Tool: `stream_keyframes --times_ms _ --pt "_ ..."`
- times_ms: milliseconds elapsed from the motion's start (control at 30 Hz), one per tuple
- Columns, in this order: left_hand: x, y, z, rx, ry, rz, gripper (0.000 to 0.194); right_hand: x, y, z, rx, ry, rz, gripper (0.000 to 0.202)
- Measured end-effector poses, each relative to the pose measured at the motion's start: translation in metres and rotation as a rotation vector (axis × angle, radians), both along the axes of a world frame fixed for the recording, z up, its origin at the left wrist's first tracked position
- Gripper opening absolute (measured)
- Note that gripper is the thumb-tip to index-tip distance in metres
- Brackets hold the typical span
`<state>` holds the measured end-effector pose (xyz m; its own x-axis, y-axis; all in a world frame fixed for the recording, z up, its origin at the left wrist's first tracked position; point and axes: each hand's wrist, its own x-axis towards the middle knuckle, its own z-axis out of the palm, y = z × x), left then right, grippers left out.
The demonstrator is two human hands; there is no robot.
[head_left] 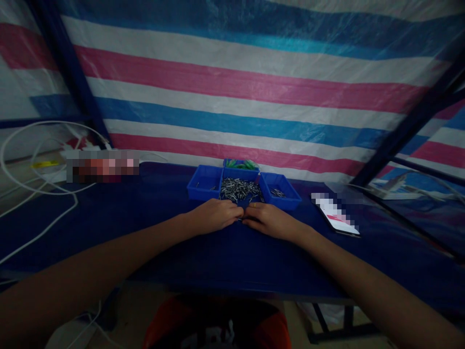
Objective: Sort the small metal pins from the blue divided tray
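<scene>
My left hand (220, 214) and my right hand (267, 219) meet fingertip to fingertip just above the blue tabletop. Both are closed in a pinch, and a tiny shiny metal piece (239, 220) shows between them; its exact shape is mostly hidden by the fingers. Right behind the fingers lies a heap of short metal pins (240, 188). A blue bin (205, 195) with a few pins stands left of the heap, and another blue bin (285, 199) with a small cluster of pins stands to its right. The right hand wears a ring.
Behind the heap, a third blue bin (241, 172) holds green items. A phone (337, 215) lies on the blue table (218, 261) to the right. White cables (54, 223) and a blurred-out object (105, 167) are at the left. A striped plastic sheet (232, 102) hangs behind, between blue metal posts.
</scene>
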<state>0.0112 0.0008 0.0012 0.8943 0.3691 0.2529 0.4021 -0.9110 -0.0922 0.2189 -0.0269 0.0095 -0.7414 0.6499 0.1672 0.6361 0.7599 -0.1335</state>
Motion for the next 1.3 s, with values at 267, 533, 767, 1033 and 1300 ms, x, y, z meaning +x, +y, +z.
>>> stream_keyframes --times_ms 267,533,767,1033,1300 --pt "0.000 -0.002 0.001 0.044 -0.028 0.028 0.016 -0.001 -0.002 0.003 -0.024 0.009 0.000 0.012" --pt "0.001 -0.002 0.002 0.086 0.002 0.051 0.017 0.004 -0.003 0.010 -0.048 0.036 -0.027 0.010" --pt "0.001 -0.006 0.005 0.097 -0.085 0.019 0.018 0.000 -0.005 0.009 -0.081 0.035 -0.020 0.011" --pt "0.003 -0.009 0.007 0.094 -0.145 -0.092 0.021 -0.002 -0.007 0.010 -0.044 0.013 -0.005 0.016" --pt "0.002 -0.010 0.007 0.093 -0.083 -0.095 0.012 -0.001 -0.007 0.013 -0.064 0.010 0.009 0.016"
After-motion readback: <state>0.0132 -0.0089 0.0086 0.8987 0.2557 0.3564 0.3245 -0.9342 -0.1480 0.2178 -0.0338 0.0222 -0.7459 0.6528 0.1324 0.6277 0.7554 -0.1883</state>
